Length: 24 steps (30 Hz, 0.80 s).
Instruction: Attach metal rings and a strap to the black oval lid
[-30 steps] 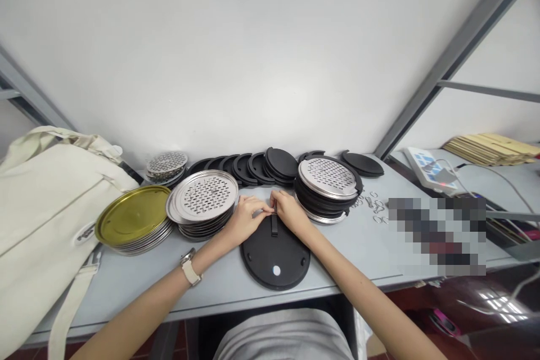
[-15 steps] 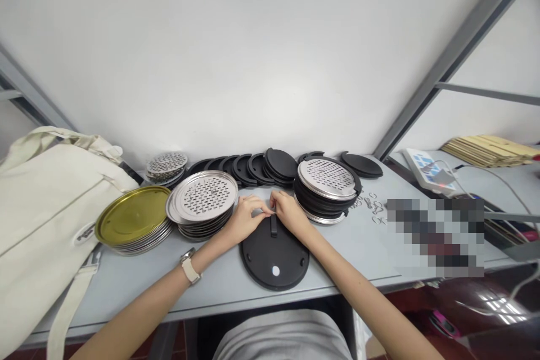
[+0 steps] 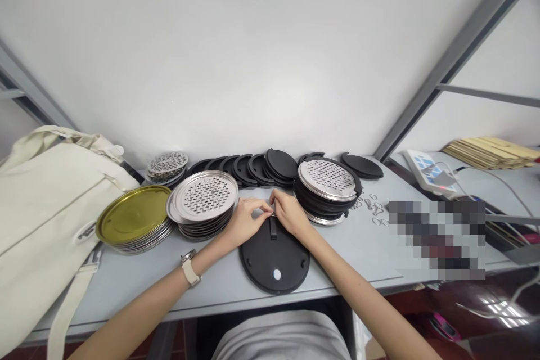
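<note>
A round black disc (image 3: 275,261) with a white dot near its front edge lies flat on the table before me. A short black strap (image 3: 273,229) runs along its far part. At the strap's far end my left hand (image 3: 248,218) pinches with thumb and forefinger. My right hand (image 3: 289,212) is closed right beside it, its fingers curled at the same spot. The thing between the fingertips is small and mostly hidden by them. To the left of my hands stands a stack of silver perforated plates (image 3: 211,197); a stack of black discs topped by a perforated plate (image 3: 329,177) stands to the right.
Gold-coloured lids (image 3: 133,214) are stacked at left beside a cream bag (image 3: 54,208). Black notched discs (image 3: 242,169) line the wall. Small metal rings and clips (image 3: 373,206) lie at right, near a blurred patch. A grey frame post (image 3: 422,95) rises beyond.
Both hands stay at the strap's far end, with the fingertips slightly shifted. The disc sits nearly as before; the camera view has moved a little.
</note>
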Each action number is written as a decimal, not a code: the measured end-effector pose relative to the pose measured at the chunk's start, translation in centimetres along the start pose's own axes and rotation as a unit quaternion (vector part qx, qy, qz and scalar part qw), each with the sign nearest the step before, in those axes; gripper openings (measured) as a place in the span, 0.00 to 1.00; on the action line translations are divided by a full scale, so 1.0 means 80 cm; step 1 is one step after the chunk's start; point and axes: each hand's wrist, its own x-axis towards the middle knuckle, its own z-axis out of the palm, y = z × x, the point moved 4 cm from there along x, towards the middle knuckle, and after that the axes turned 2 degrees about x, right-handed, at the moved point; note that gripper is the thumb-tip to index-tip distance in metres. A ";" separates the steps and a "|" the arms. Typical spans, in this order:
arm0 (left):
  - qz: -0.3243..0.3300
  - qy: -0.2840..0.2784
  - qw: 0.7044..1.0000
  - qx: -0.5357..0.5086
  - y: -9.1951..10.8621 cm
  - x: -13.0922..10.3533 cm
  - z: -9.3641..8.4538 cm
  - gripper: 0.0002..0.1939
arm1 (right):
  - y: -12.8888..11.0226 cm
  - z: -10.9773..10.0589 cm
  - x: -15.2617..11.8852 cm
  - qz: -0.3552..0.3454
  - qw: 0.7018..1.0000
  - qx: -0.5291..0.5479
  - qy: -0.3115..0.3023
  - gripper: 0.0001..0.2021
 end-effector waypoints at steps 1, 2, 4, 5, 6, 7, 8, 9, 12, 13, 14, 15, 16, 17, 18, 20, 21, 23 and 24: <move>0.001 -0.002 1.000 0.003 0.001 0.000 0.000 0.06 | -0.001 -0.001 -0.001 0.001 1.000 0.000 0.002 0.12; 0.003 -0.004 1.000 0.007 0.002 0.000 0.000 0.06 | -0.001 -0.001 -0.001 0.004 1.000 0.000 0.003 0.12; 0.006 -0.006 1.000 0.014 0.004 0.000 -0.001 0.07 | -0.001 -0.001 -0.001 0.010 1.000 -0.002 0.006 0.12; 0.007 -0.005 1.000 0.017 0.006 0.000 -0.002 0.07 | -0.001 -0.001 -0.001 0.014 1.000 -0.004 0.007 0.12; 0.009 -0.003 1.000 0.021 0.007 0.000 -0.003 0.08 | 0.000 0.000 -0.001 0.018 1.000 -0.005 0.009 0.12; 0.009 -0.001 1.000 0.024 0.008 0.000 -0.003 0.08 | 0.001 0.001 0.000 0.021 1.000 -0.007 0.010 0.11; 0.010 0.002 1.000 0.027 0.009 0.000 -0.004 0.09 | 0.002 0.002 0.000 0.024 1.000 -0.009 0.010 0.11; 0.011 0.004 0.999 0.030 0.010 0.000 -0.005 0.09 | 0.003 0.003 0.001 0.027 1.000 -0.010 0.011 0.10; 0.013 0.003 0.999 0.034 0.010 0.000 -0.006 0.09 | 0.006 0.005 0.002 0.031 0.999 -0.013 0.010 0.09; 0.012 0.002 0.999 0.035 0.009 0.000 -0.006 0.09 | 0.006 0.005 0.002 0.032 0.999 -0.014 0.009 0.09; 0.011 0.000 0.999 0.035 0.007 0.000 -0.005 0.09 | 0.007 0.006 0.001 0.032 0.999 -0.015 0.009 0.09; 0.010 -0.001 0.999 0.036 0.006 -0.001 -0.005 0.09 | 0.007 0.006 0.001 0.032 0.999 -0.015 0.009 0.09; 0.009 -0.002 0.999 0.036 0.005 -0.001 -0.005 0.09 | 0.007 0.006 0.001 0.033 0.999 -0.016 0.009 0.09; 0.008 -0.002 0.999 0.038 0.004 -0.001 -0.005 0.08 | 0.006 0.006 0.001 0.032 0.999 -0.016 0.009 0.09; 0.008 -0.002 0.999 0.039 0.003 -0.001 -0.005 0.08 | 0.006 0.006 0.001 0.033 0.999 -0.016 0.009 0.09; 0.008 -0.003 0.999 0.042 0.003 -0.001 -0.005 0.07 | 0.005 0.006 0.000 0.035 0.999 -0.018 0.013 0.09; 0.009 -0.003 0.999 0.045 0.003 -0.001 -0.005 0.07 | 0.004 0.005 0.001 0.038 0.999 -0.018 0.015 0.09; 0.014 -0.003 0.999 0.050 0.005 -0.002 -0.006 0.07 | 0.003 0.005 0.001 0.042 0.999 -0.021 0.017 0.12; 0.017 -0.003 0.998 0.053 0.006 -0.002 -0.006 0.07 | 0.002 0.005 0.001 0.043 0.999 -0.022 0.018 0.14</move>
